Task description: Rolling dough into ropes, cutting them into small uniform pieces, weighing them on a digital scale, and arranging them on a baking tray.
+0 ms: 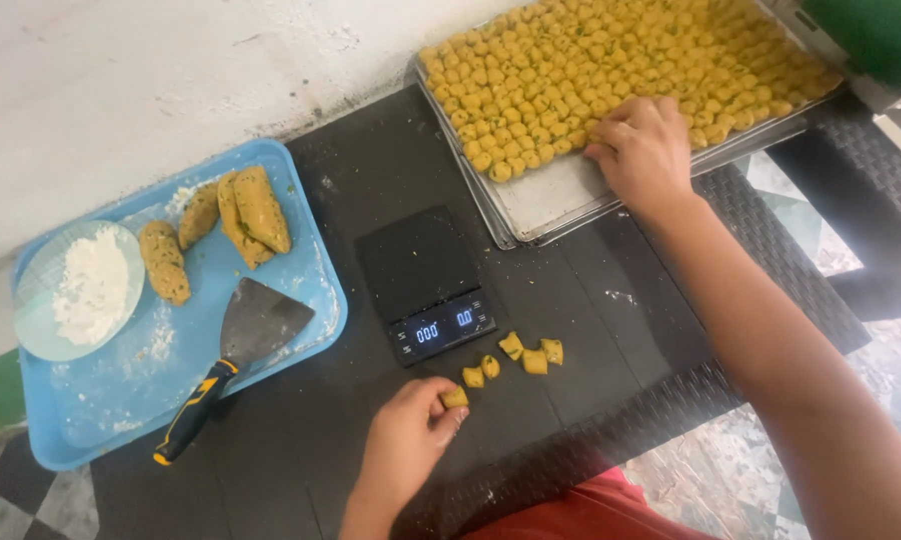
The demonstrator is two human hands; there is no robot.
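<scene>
1. The left hand (407, 432) is just below the digital scale (425, 283), and its fingertips pinch one small yellow dough piece (455, 398) against the black mat (610, 330).
2. Five more loose dough pieces (517, 356) lie on the mat just below and to the right of the scale, near the left hand.
3. The right hand (642, 150) is above and to the right of the scale, resting on the metal tray (550, 200). Its fingers are bent down on the rows of dough pieces (610, 60); what they grip I cannot tell.
4. To the left of the scale is a blue tray (120, 400) with dough logs (235, 215), a plate of flour (80, 290) and a scraper (235, 350).
</scene>
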